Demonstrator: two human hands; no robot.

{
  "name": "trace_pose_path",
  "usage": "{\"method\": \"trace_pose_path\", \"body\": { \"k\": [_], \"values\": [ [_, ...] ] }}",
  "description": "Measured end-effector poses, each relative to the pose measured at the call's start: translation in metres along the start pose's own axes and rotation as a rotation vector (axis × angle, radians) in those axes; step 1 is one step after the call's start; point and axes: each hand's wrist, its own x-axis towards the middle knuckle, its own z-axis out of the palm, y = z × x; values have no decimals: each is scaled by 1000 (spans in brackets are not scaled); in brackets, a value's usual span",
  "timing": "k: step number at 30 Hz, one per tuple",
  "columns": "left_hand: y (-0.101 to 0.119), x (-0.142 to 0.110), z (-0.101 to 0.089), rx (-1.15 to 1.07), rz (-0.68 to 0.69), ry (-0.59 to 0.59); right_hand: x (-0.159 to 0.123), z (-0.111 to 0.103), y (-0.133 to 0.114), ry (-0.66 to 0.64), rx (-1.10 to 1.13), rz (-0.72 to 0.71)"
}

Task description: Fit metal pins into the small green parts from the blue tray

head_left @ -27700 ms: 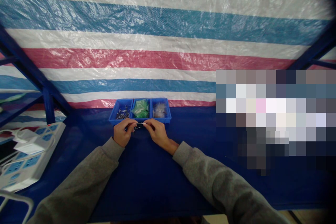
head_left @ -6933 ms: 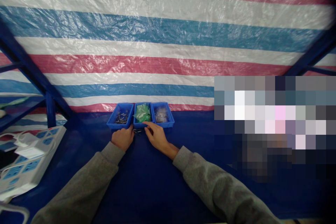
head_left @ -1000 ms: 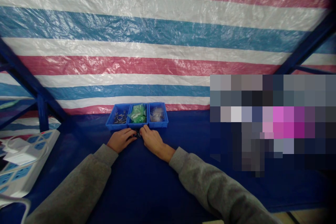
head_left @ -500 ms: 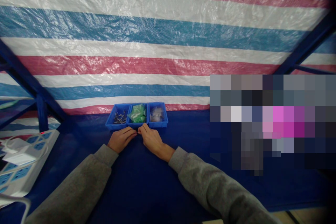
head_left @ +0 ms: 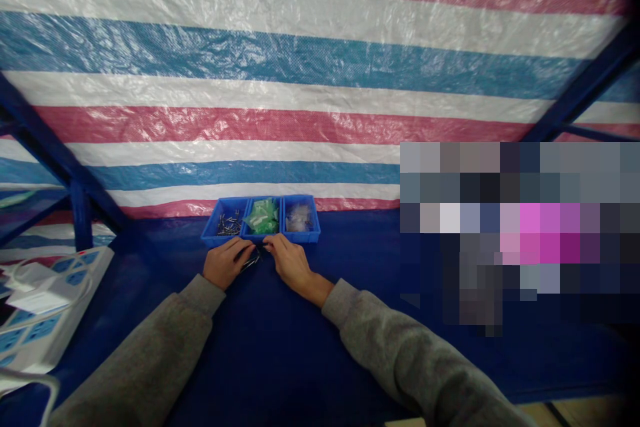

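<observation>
My left hand (head_left: 226, 263) is closed just in front of the blue bins, fingers bent round something thin and dark. By its fingertips several slim dark pieces (head_left: 251, 261) with a metallic glint show against the blue table; whether they are held or lying there I cannot tell. My right hand (head_left: 291, 263) faces it from the right, thumb and finger pinched at a small dark piece (head_left: 265, 248) too small to name. Behind my hands stand a left bin (head_left: 209, 238) of small metal screw-like parts (head_left: 229, 223), a middle bin with green plastic bags (head_left: 264, 216) and a right bin with clear bags (head_left: 299, 219).
A white power strip (head_left: 65, 320) with plugs and cables lies at the left on the blue table (head_left: 280, 360). Blue frame posts (head_left: 80, 213) rise at the sides before a striped plastic sheet (head_left: 300, 67). The right side is pixelated.
My hands have moved slightly apart at the fingertips. Slim dark pieces now show between them, where earlier the fingertips nearly met.
</observation>
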Motion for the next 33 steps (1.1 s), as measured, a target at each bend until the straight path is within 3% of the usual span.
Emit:
{"method": "trace_pose_path", "body": {
  "k": [4, 8, 11, 15, 21, 27, 33],
  "values": [
    [4, 10, 1, -49, -79, 146, -1, -1, -1, 80, 160, -49],
    [22, 29, 1, -124, -237, 303, -1, 1, -4, 173, 363, 60],
    [33, 35, -1, -199, -312, 270, 1, -4, -8, 180, 440, 155],
    [32, 26, -7, -238, -263, 207, 7, -12, -12, 292, 459, 212],
    [19, 10, -12, -206, -166, 55, 10, 2, -7, 271, 908, 410],
    [10, 6, 1, -197, -23, 30, 7, 13, -2, 262, 1159, 403],
    [8, 4, 5, -225, 22, 70, 6, 14, 1, 268, 1102, 417]
  ]
}}
